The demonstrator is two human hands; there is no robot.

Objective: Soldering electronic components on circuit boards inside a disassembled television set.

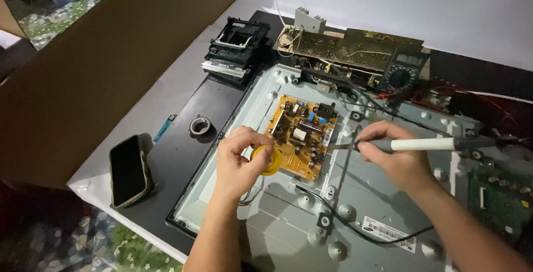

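My left hand [240, 161] grips a small round yellow tin [270, 160] at the lower left corner of an orange circuit board [300, 133]. That board is mounted on the grey metal back panel [311, 216] of a flat screen lying face down. My right hand [391, 152] holds a soldering iron [427, 145] with a white barrel and a dark handle. Its metal tip [341, 146] touches the right edge of the orange board.
A black multimeter [401, 73] with red leads and a long brown circuit board [355, 47] lie at the back. A black plastic frame [236, 47], a tape roll [200, 125], a phone [129, 169] and a large cardboard sheet [105, 61] sit to the left. A green board [499, 200] is at right.
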